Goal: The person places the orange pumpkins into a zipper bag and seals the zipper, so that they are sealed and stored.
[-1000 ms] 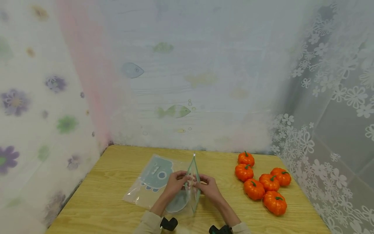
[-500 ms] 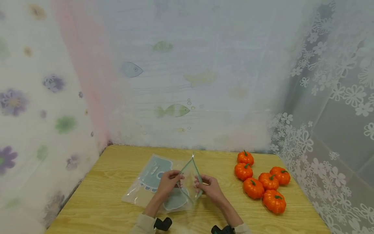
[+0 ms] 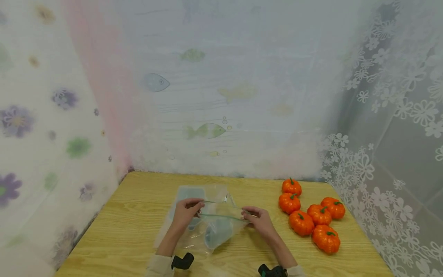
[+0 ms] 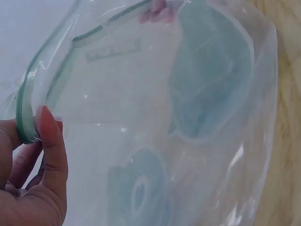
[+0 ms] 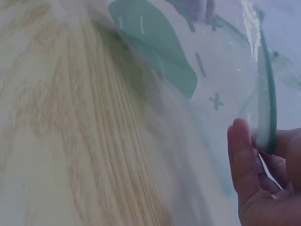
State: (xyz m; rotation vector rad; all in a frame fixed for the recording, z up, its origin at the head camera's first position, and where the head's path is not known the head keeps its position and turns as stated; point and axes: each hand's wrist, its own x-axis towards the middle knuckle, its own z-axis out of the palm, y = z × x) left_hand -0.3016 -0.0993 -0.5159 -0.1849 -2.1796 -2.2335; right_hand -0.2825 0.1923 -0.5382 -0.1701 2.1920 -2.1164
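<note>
A clear plastic zip bag (image 3: 217, 232) with blue-green prints and green zip strips stands partly raised off the table between my hands. Its mouth is spread wide, the two green strips apart. My left hand (image 3: 185, 211) pinches one side of the mouth between thumb and fingers. On the opposite side, my right hand (image 3: 261, 221) pinches the other end of the rim. In the left wrist view the bag's printed plastic (image 4: 211, 75) is seen through the clear film, with nothing visible inside. The right wrist view shows the green zip strip (image 5: 269, 99) between thumb and fingers.
Several small orange pumpkins (image 3: 301, 224) with green stems lie grouped at the right of the wooden table (image 3: 131, 215). Curtains with fish (image 3: 211, 131) and flower patterns enclose the back and sides.
My hands have moved apart, left hand leftward and right hand rightward. The bag's mouth has gone from a narrow upright gap to a wide sideways opening. The pumpkins have stayed put.
</note>
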